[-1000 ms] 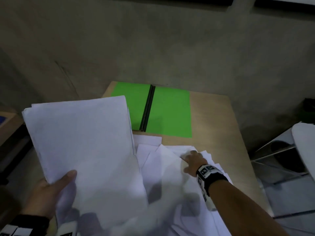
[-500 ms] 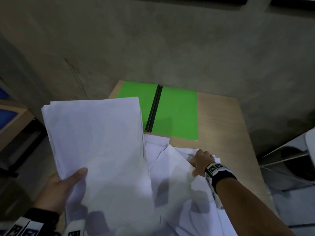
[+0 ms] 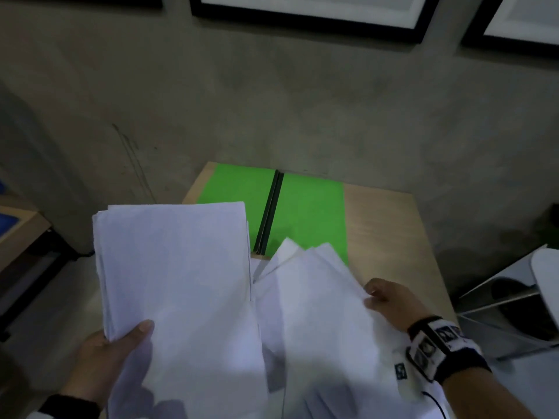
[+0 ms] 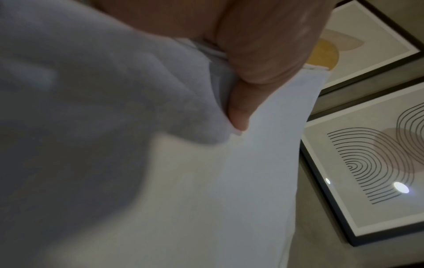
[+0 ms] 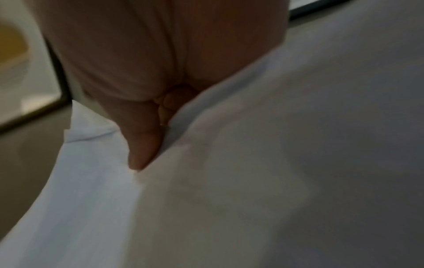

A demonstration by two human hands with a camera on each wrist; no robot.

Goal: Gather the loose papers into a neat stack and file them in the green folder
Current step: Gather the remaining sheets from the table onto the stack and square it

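Note:
My left hand (image 3: 115, 346) grips a thick stack of white papers (image 3: 175, 279) by its lower left corner, thumb on top, and holds it up left of the table. My right hand (image 3: 384, 300) pinches the right edge of a fanned bunch of loose white sheets (image 3: 314, 313) and holds them raised over the table. The green folder (image 3: 308, 213) lies open and flat at the table's far end, with a dark spine down its middle. In the left wrist view the thumb (image 4: 259, 72) presses on the stack (image 4: 229, 181). In the right wrist view the thumb (image 5: 142, 141) pinches the sheets (image 5: 252, 181).
The light wooden table (image 3: 384, 231) stands against a grey wall, bare on its right side. Framed pictures (image 3: 317, 10) hang above. A metal-framed chair (image 3: 529, 285) stands to the right and a low wooden shelf (image 3: 18, 231) to the left.
My right hand went from lying on the loose sheets on the table to pinching them and lifting them. The left hand still holds its stack. The head view has tilted upward.

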